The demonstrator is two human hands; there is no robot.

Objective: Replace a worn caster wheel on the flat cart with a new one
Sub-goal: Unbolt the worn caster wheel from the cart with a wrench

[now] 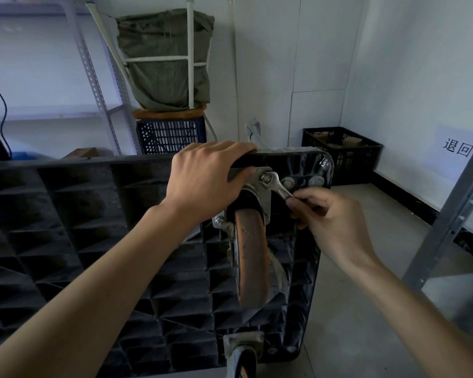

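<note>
Two black crates point(342, 154) on grey concrete floor point(366, 309)

A storeroom: bare white walls, slotted-angle steel shelving point(99, 85), stacked plastic crates point(342, 154), a stuffed green sack point(164, 58), a concrete floor point(366, 309).

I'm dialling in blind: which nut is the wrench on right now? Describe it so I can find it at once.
Start at the black cart tipped on its side, and find the orange caster wheel near its right end. On the wheel's metal mounting plate, take the upper nut, beside the left hand. It alone sits in the wrench.
</note>
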